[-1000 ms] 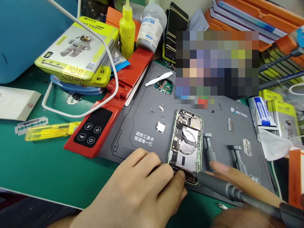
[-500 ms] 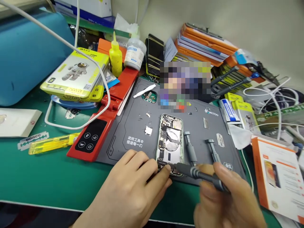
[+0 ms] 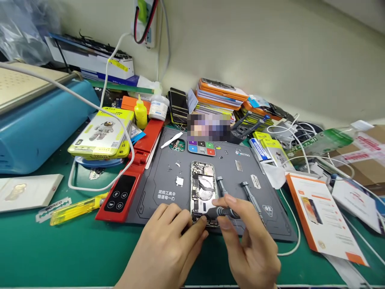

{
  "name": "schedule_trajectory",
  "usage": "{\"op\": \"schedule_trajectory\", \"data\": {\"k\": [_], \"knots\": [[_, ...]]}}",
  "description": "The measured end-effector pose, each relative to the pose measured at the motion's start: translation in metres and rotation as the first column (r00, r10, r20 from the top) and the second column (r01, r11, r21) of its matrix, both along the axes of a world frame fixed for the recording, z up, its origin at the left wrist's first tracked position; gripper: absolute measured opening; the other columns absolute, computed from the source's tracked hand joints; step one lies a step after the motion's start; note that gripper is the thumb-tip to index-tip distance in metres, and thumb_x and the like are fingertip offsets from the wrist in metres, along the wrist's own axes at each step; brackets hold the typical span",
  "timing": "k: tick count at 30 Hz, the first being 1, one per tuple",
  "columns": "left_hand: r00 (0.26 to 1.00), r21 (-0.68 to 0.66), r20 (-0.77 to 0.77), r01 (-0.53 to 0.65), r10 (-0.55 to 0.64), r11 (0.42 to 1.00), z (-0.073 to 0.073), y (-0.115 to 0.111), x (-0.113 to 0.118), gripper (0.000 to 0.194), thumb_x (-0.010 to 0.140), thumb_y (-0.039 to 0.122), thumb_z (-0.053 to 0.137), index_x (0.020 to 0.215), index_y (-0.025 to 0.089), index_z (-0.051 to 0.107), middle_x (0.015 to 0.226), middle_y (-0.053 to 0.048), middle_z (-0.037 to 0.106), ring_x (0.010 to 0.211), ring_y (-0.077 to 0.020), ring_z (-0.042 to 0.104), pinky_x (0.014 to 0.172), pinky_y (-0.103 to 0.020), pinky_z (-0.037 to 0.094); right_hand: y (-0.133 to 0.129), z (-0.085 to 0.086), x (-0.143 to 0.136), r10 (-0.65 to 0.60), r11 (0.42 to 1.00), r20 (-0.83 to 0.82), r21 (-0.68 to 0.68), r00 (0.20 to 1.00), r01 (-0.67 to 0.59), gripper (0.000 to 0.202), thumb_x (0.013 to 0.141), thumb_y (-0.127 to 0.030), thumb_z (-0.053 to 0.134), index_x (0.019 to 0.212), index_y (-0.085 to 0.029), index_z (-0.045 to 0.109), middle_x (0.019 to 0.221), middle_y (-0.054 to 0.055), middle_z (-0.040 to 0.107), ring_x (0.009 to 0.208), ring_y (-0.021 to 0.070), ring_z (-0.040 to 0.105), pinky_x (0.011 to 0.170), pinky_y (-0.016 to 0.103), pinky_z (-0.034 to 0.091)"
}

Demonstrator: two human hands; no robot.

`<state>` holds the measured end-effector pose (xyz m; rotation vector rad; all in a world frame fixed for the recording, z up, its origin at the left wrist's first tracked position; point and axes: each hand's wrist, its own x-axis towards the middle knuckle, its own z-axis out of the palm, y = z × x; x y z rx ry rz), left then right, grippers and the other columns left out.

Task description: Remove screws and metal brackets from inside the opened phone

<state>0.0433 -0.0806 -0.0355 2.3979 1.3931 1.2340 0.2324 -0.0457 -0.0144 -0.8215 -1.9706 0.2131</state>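
An opened phone (image 3: 205,188) lies on the dark grey mat (image 3: 168,180), its inner parts showing. My left hand (image 3: 168,241) is closed at the phone's lower left, the index fingertip pressing on its bottom end. Between the thumb and fingers of my right hand (image 3: 249,241) is a grey screwdriver (image 3: 224,212), held nearly flat with its tip end over the lower part of the phone; the tip itself is hidden. Two more grey screwdrivers (image 3: 221,186) (image 3: 251,196) rest on the mat to the right. A small silvery plate (image 3: 179,182) lies left of the phone.
A red device (image 3: 120,196) with touch buttons borders the mat's left side, beside a yellow cutter (image 3: 78,208) and a razor blade (image 3: 54,209). Yellow boxes (image 3: 102,132), bottles and a white cable stand behind. An orange-white box (image 3: 325,216) lies at the right.
The view has tilted up, showing more wall. My right hand has moved in closer to the phone, its fingers now nearer the screwdriver's front. My left hand stays at the phone's bottom end.
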Motion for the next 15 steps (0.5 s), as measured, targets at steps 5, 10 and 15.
{"op": "schedule_trajectory", "data": {"k": [5, 10, 15], "knots": [[1.000, 0.027, 0.001, -0.017, 0.017, 0.999, -0.001, 0.000, 0.003, 0.022, 0.111, 0.017, 0.054, 0.121, 0.015, 0.074, 0.087, -0.004, 0.060, 0.080, -0.0234, 0.048, 0.068, -0.038, 0.032, 0.027, 0.027, 0.007, -0.026, 0.996, 0.002, -0.091, 1.000, 0.026, 0.051, 0.107, -0.009, 0.059, 0.155, -0.022, 0.048, 0.109, 0.005, 0.074, 0.096, 0.0172, 0.078, 0.087, 0.031, 0.067], [1.000, 0.046, 0.010, -0.029, 0.029, 0.999, -0.002, 0.001, 0.005, 0.022, 0.110, 0.016, 0.055, 0.120, 0.016, 0.074, 0.086, -0.003, 0.061, 0.080, -0.0230, 0.049, 0.070, -0.037, 0.035, 0.116, 0.077, 0.021, -0.168, 0.959, 0.293, -0.173, 0.941, 0.225, 0.043, 0.108, -0.027, 0.052, 0.151, -0.025, 0.049, 0.114, 0.007, 0.076, 0.066, 0.0151, 0.069, 0.067, 0.032, 0.058], [0.998, 0.103, 0.042, -0.051, 0.047, 0.993, -0.008, 0.004, 0.007, 0.020, 0.108, 0.016, 0.058, 0.118, 0.019, 0.075, 0.084, -0.003, 0.062, 0.077, -0.0226, 0.050, 0.067, -0.037, 0.035, 0.198, 0.076, 0.018, -0.096, 0.930, 0.620, -0.222, 0.778, 0.292, 0.040, 0.107, -0.038, 0.061, 0.141, -0.018, 0.060, 0.089, 0.002, 0.069, 0.068, 0.0174, 0.064, 0.072, 0.034, 0.056]]}}
